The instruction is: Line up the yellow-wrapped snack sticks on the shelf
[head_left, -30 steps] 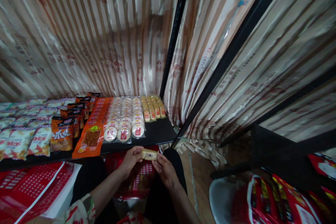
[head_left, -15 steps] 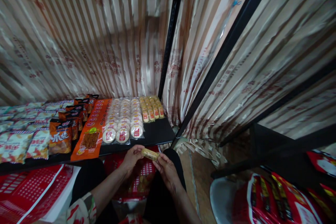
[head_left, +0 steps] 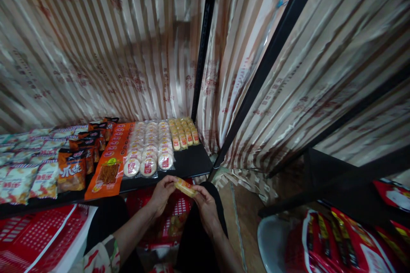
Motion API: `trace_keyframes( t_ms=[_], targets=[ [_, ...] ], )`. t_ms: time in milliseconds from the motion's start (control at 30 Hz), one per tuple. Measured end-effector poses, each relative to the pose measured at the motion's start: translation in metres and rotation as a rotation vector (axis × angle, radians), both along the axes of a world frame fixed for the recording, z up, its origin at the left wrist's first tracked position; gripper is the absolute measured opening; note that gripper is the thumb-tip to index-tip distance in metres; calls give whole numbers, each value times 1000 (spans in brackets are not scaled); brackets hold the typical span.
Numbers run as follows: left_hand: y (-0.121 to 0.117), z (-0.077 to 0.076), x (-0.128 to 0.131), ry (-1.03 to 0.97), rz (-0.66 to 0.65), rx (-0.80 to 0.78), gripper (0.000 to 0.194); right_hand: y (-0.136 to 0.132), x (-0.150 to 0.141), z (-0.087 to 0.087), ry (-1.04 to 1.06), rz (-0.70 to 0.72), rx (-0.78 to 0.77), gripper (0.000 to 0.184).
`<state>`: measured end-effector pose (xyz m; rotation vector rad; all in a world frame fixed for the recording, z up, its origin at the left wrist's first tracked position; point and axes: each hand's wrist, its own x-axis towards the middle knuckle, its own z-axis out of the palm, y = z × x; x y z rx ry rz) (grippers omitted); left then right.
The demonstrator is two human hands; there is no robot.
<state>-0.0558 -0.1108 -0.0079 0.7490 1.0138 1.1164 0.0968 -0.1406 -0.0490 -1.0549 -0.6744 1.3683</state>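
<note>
Between my two hands is a small wrapped yellow snack roll (head_left: 185, 187) with a red-and-white label facing up. My left hand (head_left: 164, 195) pinches its left end, and my right hand (head_left: 205, 205) grips the right end. Both hands are above my lap, just in front of the black shelf (head_left: 188, 164). Similar wrapped snack rolls (head_left: 183, 138) lie in short rows at the shelf's right end. Left of them are rows of round white packaged biscuits (head_left: 148, 165), then a flat orange snack packet (head_left: 109, 175).
Orange-and-black snack bags (head_left: 72, 170) and pale snack bags (head_left: 19, 183) fill the shelf's left. Below are red baskets (head_left: 41, 234). A black shelf post (head_left: 250, 98) slants at right, near a white stool (head_left: 272, 239) and red packets (head_left: 346, 239). Striped curtains (head_left: 144, 51) hang behind.
The snack roll has turned between my fingers, so its red label now faces up. Both hands stay in nearly the same place, and the view has shifted slightly.
</note>
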Motion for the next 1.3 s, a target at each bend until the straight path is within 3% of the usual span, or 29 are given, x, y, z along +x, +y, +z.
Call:
trace_keyframes(
  t_ms=[633, 1000, 1300],
  targets=[
    [12, 16, 10, -68, -20, -78, 14, 0, 5, 7, 32, -23, 2, 13],
    [31, 5, 23, 34, 2, -104, 27, 12, 3, 0, -246, -89, 111, 21],
    [44, -2, 32, 171, 9, -33, 17, 21, 1, 5, -611, -103, 158, 22]
  ],
)
